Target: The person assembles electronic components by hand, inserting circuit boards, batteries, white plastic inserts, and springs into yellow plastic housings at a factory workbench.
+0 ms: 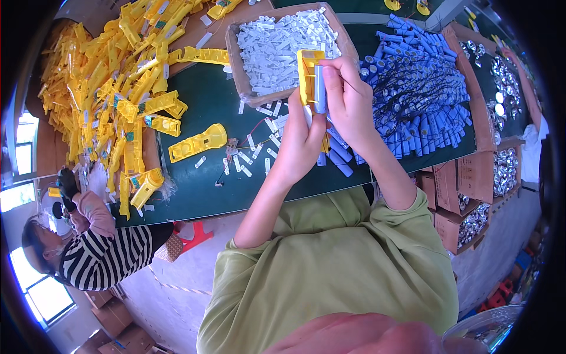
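Observation:
Over the green table [271, 192], my left hand [298, 147] is closed round the lower part of a yellow plastic housing [306, 74]. My right hand [354, 112] grips a blue cylindrical battery [320, 91] lengthwise along the housing's right side; whether it sits inside the housing I cannot tell. Left of my hands, another yellow housing [200, 143] lies on the table. Beside it are a small circuit board [232, 146] with thin wires and scattered small white strips [245, 171].
Yellow housings [112, 76] are heaped at the left. A cardboard box [236, 65] of white pieces stands at the back. Blue batteries with dark wires [413, 88] are piled at the right, beyond them boxes of shiny metal parts [474, 227]. A person in stripes [112, 253] works at the left.

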Action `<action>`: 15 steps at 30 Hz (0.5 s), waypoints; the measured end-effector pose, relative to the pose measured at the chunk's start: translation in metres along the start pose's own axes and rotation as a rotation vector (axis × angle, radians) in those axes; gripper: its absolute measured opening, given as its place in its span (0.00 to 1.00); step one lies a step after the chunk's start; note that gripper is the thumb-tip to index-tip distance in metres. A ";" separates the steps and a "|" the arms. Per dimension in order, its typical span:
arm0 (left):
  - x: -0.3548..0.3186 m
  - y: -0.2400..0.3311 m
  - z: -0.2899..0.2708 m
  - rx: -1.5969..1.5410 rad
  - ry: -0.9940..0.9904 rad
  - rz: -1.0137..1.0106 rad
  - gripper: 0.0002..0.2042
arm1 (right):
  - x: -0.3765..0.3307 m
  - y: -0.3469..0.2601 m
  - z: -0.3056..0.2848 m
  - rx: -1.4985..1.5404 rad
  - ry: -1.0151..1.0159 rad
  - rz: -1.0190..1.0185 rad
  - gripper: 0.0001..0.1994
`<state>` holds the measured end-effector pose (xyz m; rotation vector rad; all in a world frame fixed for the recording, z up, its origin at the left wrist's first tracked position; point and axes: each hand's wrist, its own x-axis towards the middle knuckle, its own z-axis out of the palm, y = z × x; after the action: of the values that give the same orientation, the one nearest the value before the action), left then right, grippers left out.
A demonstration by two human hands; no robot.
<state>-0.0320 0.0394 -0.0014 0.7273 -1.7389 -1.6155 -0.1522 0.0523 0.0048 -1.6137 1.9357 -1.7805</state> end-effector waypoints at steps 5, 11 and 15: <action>0.002 -0.001 0.000 -0.021 0.047 0.054 0.21 | -0.001 -0.007 -0.002 0.110 -0.123 0.121 0.06; 0.005 -0.012 -0.017 -0.179 -0.001 -0.054 0.23 | 0.013 -0.001 -0.031 0.565 -0.037 0.323 0.07; 0.006 -0.004 -0.020 -0.381 0.007 -0.140 0.25 | -0.012 -0.017 -0.031 0.109 -0.326 0.173 0.08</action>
<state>-0.0205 0.0216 -0.0042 0.6762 -1.3409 -1.9629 -0.1555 0.0855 0.0213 -1.5346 1.7405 -1.4289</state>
